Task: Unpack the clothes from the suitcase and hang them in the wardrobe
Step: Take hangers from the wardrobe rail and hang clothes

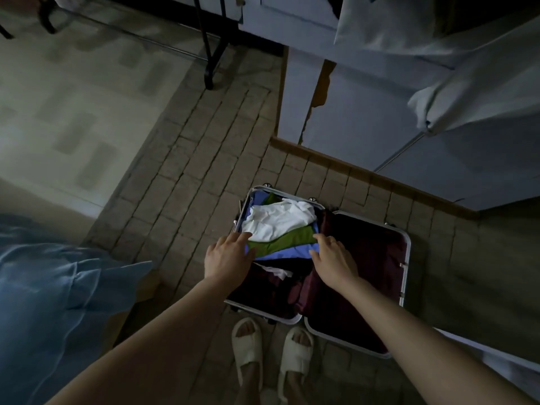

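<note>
Feet: a pair of cream open-toed slippers [273,355] on the tan brick-patterned floor [187,182], just short of the case.
Suitcase: silver-framed hard suitcase with dark maroon lining [404,258], lying open on the floor.
Left hand [226,257]: fingers straight, spread on the left edge of the clothes, gripping nothing.
Right hand [333,260]: fingers extended, resting on the right edge, holding nothing.
Clothes: white garment [277,222] on top, green garment [287,242] and blue garment [289,252] beneath, in the left half.
Wardrobe: pale blue-grey panelled wardrobe [365,118] beyond.
</note>
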